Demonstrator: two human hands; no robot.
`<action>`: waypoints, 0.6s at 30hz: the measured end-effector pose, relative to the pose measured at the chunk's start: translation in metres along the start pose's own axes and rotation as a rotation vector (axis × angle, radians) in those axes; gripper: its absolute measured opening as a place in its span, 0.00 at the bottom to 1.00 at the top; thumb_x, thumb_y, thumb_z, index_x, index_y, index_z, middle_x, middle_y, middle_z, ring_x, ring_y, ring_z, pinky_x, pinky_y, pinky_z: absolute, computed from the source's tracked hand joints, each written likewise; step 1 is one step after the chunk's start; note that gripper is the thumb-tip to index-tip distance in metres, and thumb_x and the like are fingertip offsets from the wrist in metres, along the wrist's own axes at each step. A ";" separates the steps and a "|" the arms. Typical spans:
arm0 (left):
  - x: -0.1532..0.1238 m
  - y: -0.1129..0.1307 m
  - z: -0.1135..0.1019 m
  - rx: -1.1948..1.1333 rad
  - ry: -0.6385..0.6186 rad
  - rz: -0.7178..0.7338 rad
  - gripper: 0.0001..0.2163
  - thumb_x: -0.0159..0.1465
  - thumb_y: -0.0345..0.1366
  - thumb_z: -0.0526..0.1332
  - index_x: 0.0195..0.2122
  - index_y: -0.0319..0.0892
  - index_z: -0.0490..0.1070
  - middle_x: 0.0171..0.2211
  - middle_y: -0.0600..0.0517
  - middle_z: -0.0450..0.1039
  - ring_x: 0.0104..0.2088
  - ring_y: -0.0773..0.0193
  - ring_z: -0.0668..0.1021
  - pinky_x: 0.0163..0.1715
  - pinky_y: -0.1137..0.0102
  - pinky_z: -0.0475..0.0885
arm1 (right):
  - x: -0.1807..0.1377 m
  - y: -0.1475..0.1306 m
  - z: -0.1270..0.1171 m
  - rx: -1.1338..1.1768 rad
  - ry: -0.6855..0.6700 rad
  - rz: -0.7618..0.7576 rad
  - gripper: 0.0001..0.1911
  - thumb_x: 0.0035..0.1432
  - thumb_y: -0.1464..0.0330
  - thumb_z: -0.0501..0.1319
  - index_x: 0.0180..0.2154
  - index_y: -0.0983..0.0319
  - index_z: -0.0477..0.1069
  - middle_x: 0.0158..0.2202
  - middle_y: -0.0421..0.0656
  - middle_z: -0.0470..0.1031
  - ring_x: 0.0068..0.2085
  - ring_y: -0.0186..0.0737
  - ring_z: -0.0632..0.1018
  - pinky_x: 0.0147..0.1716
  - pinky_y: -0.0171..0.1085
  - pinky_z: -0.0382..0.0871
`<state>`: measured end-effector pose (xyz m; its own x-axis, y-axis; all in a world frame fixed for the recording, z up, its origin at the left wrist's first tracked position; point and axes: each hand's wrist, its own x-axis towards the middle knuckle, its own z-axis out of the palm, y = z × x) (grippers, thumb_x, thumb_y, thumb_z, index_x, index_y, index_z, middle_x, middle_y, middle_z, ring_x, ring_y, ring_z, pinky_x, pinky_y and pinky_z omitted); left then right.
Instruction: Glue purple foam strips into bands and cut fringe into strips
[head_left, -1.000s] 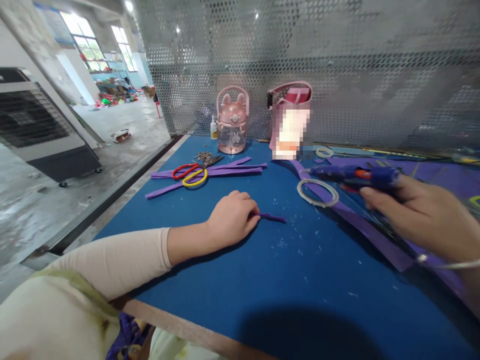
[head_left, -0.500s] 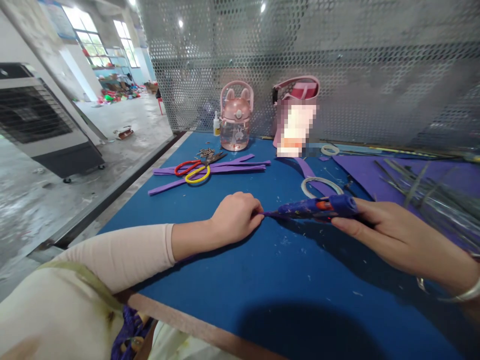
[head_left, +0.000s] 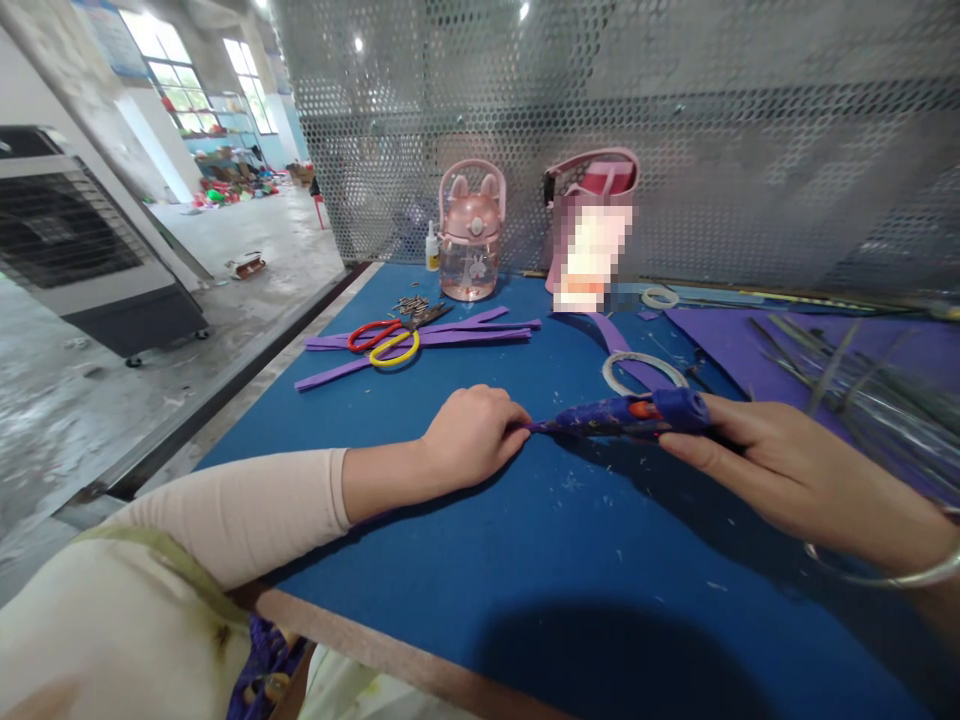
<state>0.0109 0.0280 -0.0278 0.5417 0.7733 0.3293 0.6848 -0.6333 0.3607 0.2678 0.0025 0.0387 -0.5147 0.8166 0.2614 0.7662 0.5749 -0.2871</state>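
In the middle of the blue tabletop point(head_left: 420, 600), my left hand point(head_left: 474, 436) is closed in a pinch on the end of a thin purple strip point(head_left: 535, 428); most of the strip is hidden. My right hand point(head_left: 787, 470) grips a dark blue glue gun point(head_left: 611, 416) with an orange part on its side. The gun points left, and its nozzle is at the strip, close to my left fingertips. Whether the nozzle touches the strip I cannot tell.
Scissors point(head_left: 396, 349) lie across purple strips point(head_left: 480, 337) at the back left. Behind stand a pink bottle point(head_left: 470, 240), a small glue bottle point(head_left: 432, 250) and a pink bag point(head_left: 600, 175). A tape roll point(head_left: 643, 386) and purple sheets point(head_left: 720, 345) lie right, against a perforated metal screen point(head_left: 420, 90).
The glue gun has shifted slightly left, bringing its nozzle closer to my left fingertips. The bracelet on my right wrist has shifted. My left hand is almost still.
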 end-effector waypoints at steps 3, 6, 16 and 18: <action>0.001 0.000 0.000 -0.018 -0.014 -0.028 0.08 0.63 0.34 0.59 0.37 0.42 0.78 0.33 0.51 0.77 0.34 0.60 0.75 0.36 0.66 0.71 | -0.001 0.011 -0.013 -0.039 0.016 0.023 0.20 0.60 0.51 0.52 0.35 0.58 0.74 0.24 0.40 0.77 0.22 0.39 0.75 0.22 0.37 0.67; 0.001 0.001 -0.001 -0.059 -0.025 -0.066 0.08 0.63 0.35 0.59 0.37 0.42 0.78 0.34 0.50 0.78 0.35 0.60 0.76 0.38 0.66 0.70 | -0.003 0.027 -0.022 -0.119 0.113 0.069 0.26 0.57 0.46 0.50 0.36 0.58 0.76 0.25 0.42 0.78 0.24 0.43 0.77 0.21 0.38 0.68; -0.005 0.022 -0.013 -0.363 -0.050 -0.043 0.08 0.63 0.34 0.59 0.38 0.39 0.77 0.30 0.53 0.79 0.27 0.68 0.76 0.29 0.74 0.68 | 0.010 0.068 0.032 -0.421 0.071 0.203 0.26 0.64 0.63 0.47 0.60 0.67 0.63 0.53 0.55 0.72 0.50 0.50 0.75 0.47 0.47 0.70; -0.007 0.025 -0.014 -0.364 -0.045 -0.034 0.08 0.63 0.34 0.59 0.38 0.39 0.77 0.29 0.53 0.79 0.27 0.68 0.76 0.29 0.74 0.68 | 0.011 0.059 0.032 -0.452 0.085 0.178 0.25 0.64 0.64 0.47 0.58 0.68 0.64 0.54 0.57 0.71 0.51 0.54 0.74 0.48 0.51 0.69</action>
<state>0.0175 0.0069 -0.0090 0.5486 0.7893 0.2758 0.4885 -0.5702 0.6605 0.2948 0.0467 -0.0047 -0.3420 0.8820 0.3242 0.9392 0.3314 0.0892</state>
